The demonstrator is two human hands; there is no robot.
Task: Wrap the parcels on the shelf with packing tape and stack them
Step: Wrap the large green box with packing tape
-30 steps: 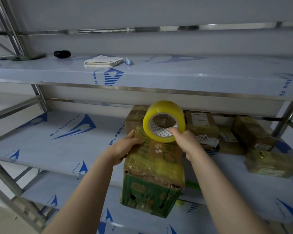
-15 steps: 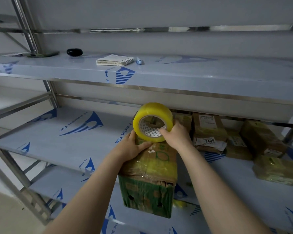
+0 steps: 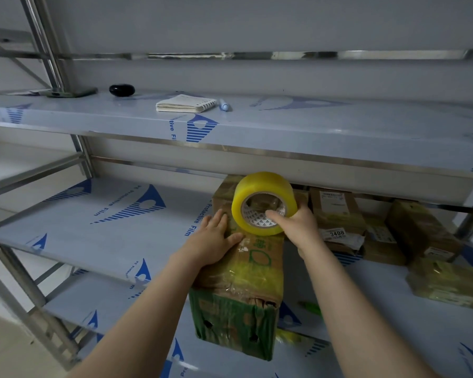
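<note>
Steel shelf rack (image 3: pixel 66 227) across the whole frame, boards under blue-printed protective film. At centre, toward 6 o'clock, a long cardboard parcel (image 3: pixel 246 282) lying on the middle board, green-printed end jutting past the front edge, glossy yellowish tape over the top and sides. At 3 o'clock on the same board, a cluster of other parcels (image 3: pixel 421 230), brown, some with white labels, touching or just beside one another, one more set forward at 4 o'clock.

Left hand (image 3: pixel 213 241) flat on top of the long parcel, fingers straight and a little spread, pressing down, gripping nothing. Right hand (image 3: pixel 298 225) at its 3 o'clock, clasped on the yellow tape roll (image 3: pixel 260 184): thumb hooked into the cardboard core, rest of the hand round the outer side. Roll upright on edge, bottom touching the parcel's top, core opening toward the camera.

On the upper board at 12 o'clock, a spiral notebook (image 3: pixel 185 103), a blue-capped marker (image 3: pixel 224 105) just beside it at 3 o'clock. Farther off toward 10 o'clock, a small black oval object (image 3: pixel 122 90).
</note>
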